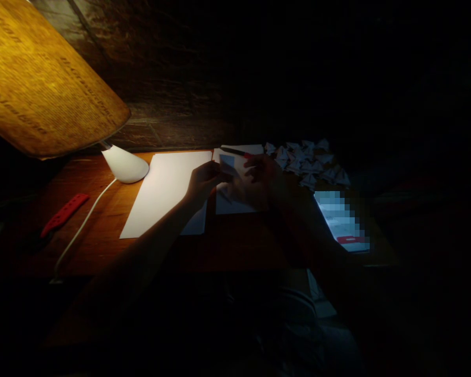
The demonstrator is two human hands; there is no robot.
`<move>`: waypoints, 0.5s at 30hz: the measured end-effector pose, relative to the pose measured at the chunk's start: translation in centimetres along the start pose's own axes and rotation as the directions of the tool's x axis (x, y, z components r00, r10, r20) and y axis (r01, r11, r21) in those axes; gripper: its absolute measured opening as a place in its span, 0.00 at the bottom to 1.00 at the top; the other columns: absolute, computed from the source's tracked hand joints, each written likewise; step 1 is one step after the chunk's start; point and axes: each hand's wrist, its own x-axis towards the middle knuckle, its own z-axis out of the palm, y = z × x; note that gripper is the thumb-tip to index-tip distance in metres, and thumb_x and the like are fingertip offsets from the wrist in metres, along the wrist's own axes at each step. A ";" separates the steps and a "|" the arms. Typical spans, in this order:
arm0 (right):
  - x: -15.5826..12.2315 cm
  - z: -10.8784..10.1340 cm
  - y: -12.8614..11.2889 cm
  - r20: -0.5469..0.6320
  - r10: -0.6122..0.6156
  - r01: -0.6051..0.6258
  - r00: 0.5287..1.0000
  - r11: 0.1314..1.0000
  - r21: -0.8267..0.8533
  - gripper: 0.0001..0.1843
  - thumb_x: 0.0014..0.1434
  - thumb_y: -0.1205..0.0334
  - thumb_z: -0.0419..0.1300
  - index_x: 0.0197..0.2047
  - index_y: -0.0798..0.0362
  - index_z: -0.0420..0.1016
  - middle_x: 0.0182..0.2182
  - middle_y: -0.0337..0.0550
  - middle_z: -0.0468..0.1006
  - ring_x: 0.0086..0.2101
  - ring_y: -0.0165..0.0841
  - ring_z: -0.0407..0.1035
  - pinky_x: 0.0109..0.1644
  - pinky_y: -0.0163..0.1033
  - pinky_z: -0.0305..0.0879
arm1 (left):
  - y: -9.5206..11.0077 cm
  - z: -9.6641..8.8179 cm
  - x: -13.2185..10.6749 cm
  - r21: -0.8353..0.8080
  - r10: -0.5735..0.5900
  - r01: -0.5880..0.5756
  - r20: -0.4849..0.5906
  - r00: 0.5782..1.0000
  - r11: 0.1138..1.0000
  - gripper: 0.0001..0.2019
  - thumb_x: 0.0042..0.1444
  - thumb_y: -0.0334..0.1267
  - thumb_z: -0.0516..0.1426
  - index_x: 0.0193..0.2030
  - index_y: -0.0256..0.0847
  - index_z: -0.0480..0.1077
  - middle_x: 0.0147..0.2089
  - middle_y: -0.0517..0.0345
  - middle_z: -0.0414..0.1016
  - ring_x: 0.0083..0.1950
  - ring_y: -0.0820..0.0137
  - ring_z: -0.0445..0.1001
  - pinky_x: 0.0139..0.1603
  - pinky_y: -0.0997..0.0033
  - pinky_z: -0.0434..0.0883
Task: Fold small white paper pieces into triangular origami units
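Your left hand (204, 180) and right hand (264, 173) meet above the middle of the desk (235, 246), each with its fingers pinched closed on one side of a small piece of paper (230, 165) — the left at its left edge, the right at its right edge, the piece raised just clear of the surface. In the dim light you cannot tell how the piece is folded. Directly beneath your hands lies a white sheet (235, 201), and just beside it on the left a larger white sheet (165, 191) runs from the desk's far edge toward the near one. A red-tipped pen (237, 152) rests on the paper at the far edge, just beyond your fingers. Toward the far right corner sits a heap of small folded paper pieces (306, 159), near your right hand but apart from it. Close to the right edge a lit phone screen (341, 220) glows beside your right forearm. At the far left, the white lamp base (126, 165) stands on the desk under a printed amber lampshade (43, 78), its white cord (82, 225) trailing toward the near left edge — and a red strap-like object (65, 213) lies near the left edge, well apart from both hands.
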 end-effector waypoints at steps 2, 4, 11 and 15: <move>0.1 0.0 0.2 0.032 -0.007 0.006 0.999 0.999 0.037 0.18 0.58 0.51 0.70 0.49 0.46 0.76 0.53 0.47 0.81 0.52 0.40 0.76 0.58 0.47 0.75 | 0.0 0.2 0.0 -0.089 0.000 0.002 0.028 1.000 0.996 0.08 0.47 0.34 0.72 0.33 0.40 0.79 0.33 0.56 0.83 0.36 0.67 0.82 0.44 0.66 0.81; -0.1 0.1 0.2 0.114 0.015 -0.020 0.993 0.999 0.046 0.23 0.56 0.50 0.72 0.52 0.46 0.77 0.56 0.48 0.81 0.57 0.43 0.75 0.62 0.50 0.74 | -0.1 0.4 0.0 -0.171 -0.018 0.026 0.047 0.999 0.985 0.10 0.45 0.33 0.74 0.33 0.39 0.80 0.33 0.55 0.83 0.37 0.65 0.84 0.46 0.64 0.82; -1.4 0.4 -1.7 0.250 0.159 -0.136 0.955 0.985 -0.106 0.17 0.58 0.50 0.71 0.45 0.50 0.79 0.38 0.42 0.81 0.36 0.36 0.74 0.39 0.42 0.73 | -0.5 0.1 0.0 -0.292 -0.148 0.150 0.028 0.989 0.945 0.10 0.43 0.27 0.71 0.32 0.38 0.79 0.31 0.58 0.81 0.39 0.64 0.85 0.47 0.64 0.84; -1.1 0.2 -1.9 0.139 0.196 -0.175 0.971 0.973 -0.154 0.13 0.56 0.54 0.70 0.42 0.50 0.76 0.34 0.40 0.79 0.33 0.35 0.73 0.36 0.40 0.70 | -0.4 -0.2 0.2 -0.323 -0.152 0.173 0.090 0.984 0.930 0.09 0.47 0.33 0.68 0.37 0.38 0.79 0.35 0.56 0.82 0.40 0.62 0.85 0.48 0.62 0.83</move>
